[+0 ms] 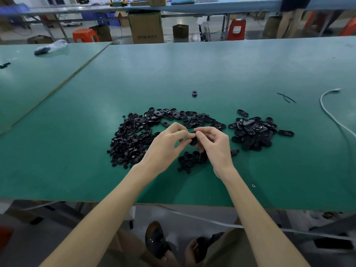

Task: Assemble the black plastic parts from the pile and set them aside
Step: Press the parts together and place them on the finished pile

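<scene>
Above the green table (192, 70), my left hand (167, 145) and my right hand (214, 144) meet fingertip to fingertip and both pinch one black oval plastic part (193, 140). To the left lies a big pile of small round black parts (128, 141). An arc of oval black parts (185, 117) runs behind my hands. A separate heap of oval parts (254, 132) sits to the right. A small cluster of black parts (189, 160) lies just below my hands.
A single black part (194, 93) lies alone farther back. At the right are a white cable (327, 110) and black cable ties (286, 97). A plastic bag of black parts (51, 47) rests at the far left. Cardboard boxes and red stools stand beyond the table.
</scene>
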